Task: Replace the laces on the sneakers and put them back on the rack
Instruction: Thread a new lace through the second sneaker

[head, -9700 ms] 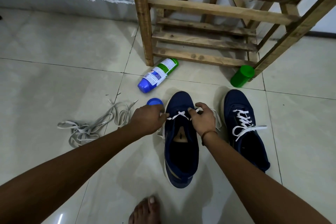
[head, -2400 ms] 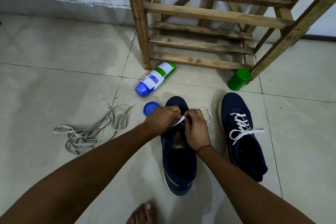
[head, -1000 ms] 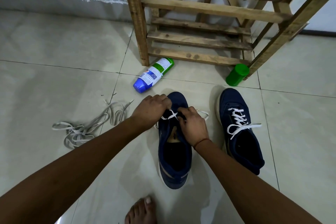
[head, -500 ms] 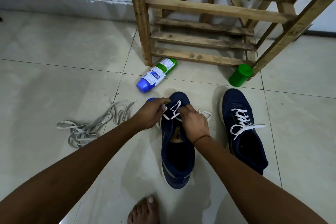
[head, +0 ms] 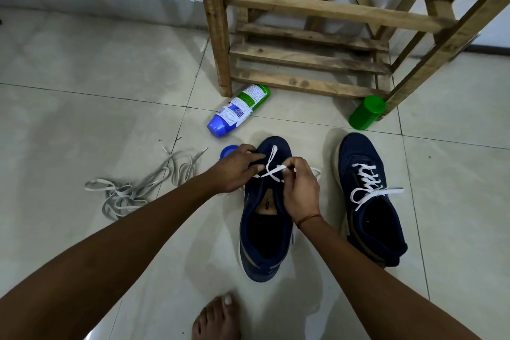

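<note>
Head view: both forearms reach forward over the tiled floor. The left hand (head: 237, 165) has its grip curled on the lacing edge of the sneaker (head: 266, 229). The right hand (head: 299, 190) has its grip pinched on the flat white lace (head: 271, 171). The navy fabric sneaker lies lengthwise under both grips, toe towards the slatted wooden rack (head: 317, 8) beyond. A laced sneaker (head: 372, 201) lies right of the right grip.

From here I count two sneakers (head: 266, 243) (head: 372, 223), one rack (head: 331, 9), one bottle (head: 238, 110), one green jar (head: 367, 112), one blue cap (head: 227, 151), one lace heap (head: 129, 193).
</note>
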